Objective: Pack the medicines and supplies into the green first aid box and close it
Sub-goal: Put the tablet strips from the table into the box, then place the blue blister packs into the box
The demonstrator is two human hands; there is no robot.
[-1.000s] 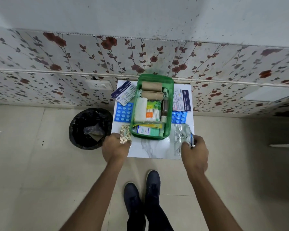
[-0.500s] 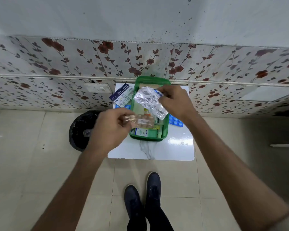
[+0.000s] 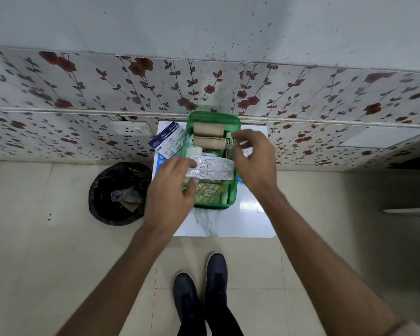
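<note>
Both blister strips, held above the green first aid box [image 3: 236,187] half a second ago, now lie inside it on the small table [image 3: 228,224]. The left hand [image 3: 170,187] presses the silver blister strip [image 3: 211,169] flat with narrowed fingers; the right hand [image 3: 254,157] hovers, fingers loosely spread and empty.

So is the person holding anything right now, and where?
The left hand touches the left end of the silver foil strip lying in the green box; a real grip cannot be told. The right hand hovers open, holding nothing.
</note>
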